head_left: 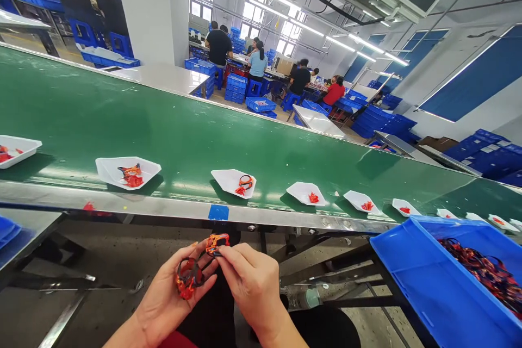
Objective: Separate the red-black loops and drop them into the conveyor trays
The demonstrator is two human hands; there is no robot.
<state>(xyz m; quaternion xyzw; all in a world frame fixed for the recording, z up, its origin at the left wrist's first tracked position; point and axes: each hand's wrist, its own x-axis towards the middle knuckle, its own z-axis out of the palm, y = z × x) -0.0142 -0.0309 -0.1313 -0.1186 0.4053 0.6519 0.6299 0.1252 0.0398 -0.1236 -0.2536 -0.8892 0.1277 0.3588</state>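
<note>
My left hand is turned palm up and cupped around a small black-and-orange ring-shaped plastic piece with red in it. Over its fingertips, my right hand pinches a second orange-and-black plastic piece between thumb and fingers. What these pieces are I cannot make out. Both hands are in front of the conveyor's near edge, below belt height. Nearest beyond them on the belt is a white tray with a black-and-orange ring and small red bits in it.
The green conveyor belt runs across, with a metal rail in front. Another white tray stands on the left, and several more line the belt to the right. A blue bin of similar pieces is at the right. Several people sit beyond.
</note>
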